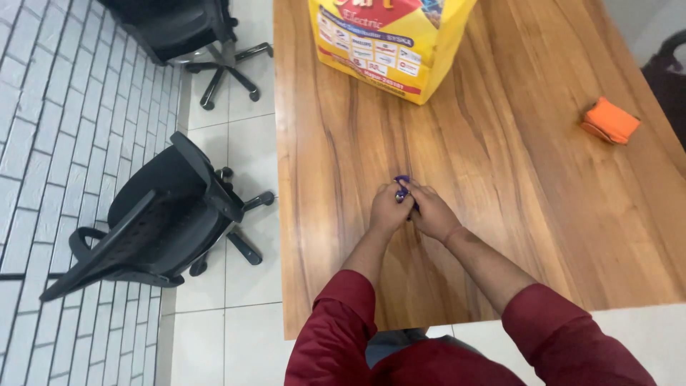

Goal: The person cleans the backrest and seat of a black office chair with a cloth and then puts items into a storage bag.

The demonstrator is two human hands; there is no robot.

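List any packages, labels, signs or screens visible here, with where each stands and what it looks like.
Yellow bag: far end of the wooden table, cut off by the top edge; boxy, yellow with a red upper band and a printed panel of small white and blue patches.
No signs or screens in view.

Your left hand (389, 209) and right hand (431, 212) meet on the brown wooden table (500, 179), pinching a small purple object (401, 187), perhaps cloth.
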